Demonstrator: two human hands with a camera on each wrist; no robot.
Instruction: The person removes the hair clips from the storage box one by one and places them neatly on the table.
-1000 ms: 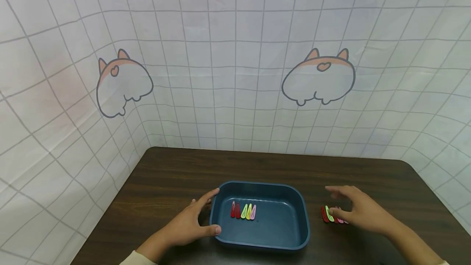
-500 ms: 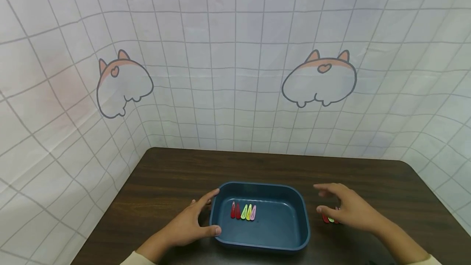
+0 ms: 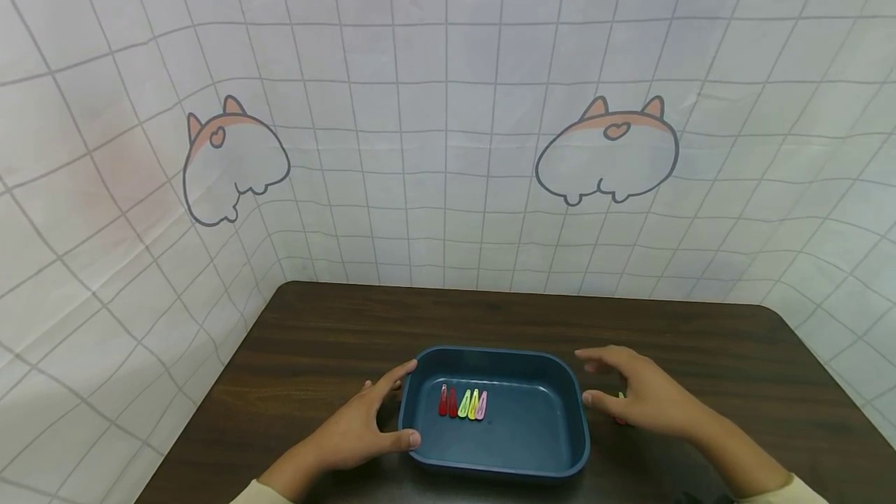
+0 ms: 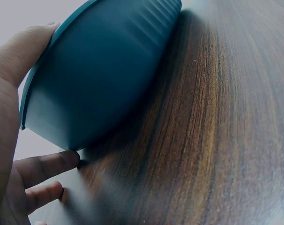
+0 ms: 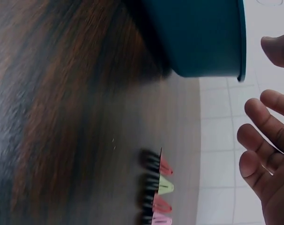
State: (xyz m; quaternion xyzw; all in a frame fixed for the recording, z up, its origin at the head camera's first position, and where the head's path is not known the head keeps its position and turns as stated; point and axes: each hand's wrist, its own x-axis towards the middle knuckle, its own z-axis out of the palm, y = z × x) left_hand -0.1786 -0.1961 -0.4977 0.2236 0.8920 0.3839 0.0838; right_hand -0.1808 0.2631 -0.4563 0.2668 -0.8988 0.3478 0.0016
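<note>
A dark blue rectangular tray (image 3: 532, 426) sits on the table. Inside, toward its left, lies a row of snap hair clips: two red clips (image 3: 453, 403), a green clip (image 3: 464, 404), a yellow clip (image 3: 474, 404) and a pink clip (image 3: 481, 405). My left hand (image 3: 357, 422) spans the tray's left end, fingers extended, its thumb on the rim. My right hand (image 3: 647, 395) hovers by the tray's right rim, thumb and fingers apart with nothing between them. Below it, more hair clips lie in a row, including a green clip (image 5: 165, 184); the head view mostly hides them.
A dark wood-grain table (image 3: 336, 325) with rounded far corners bears everything. Behind it and at the sides hangs a white grid-patterned cloth (image 3: 420, 177) with two cartoon animal prints.
My right hand has moved left from over the loose hair clips to the tray's right rim. The left hand and the tray have kept their places.
</note>
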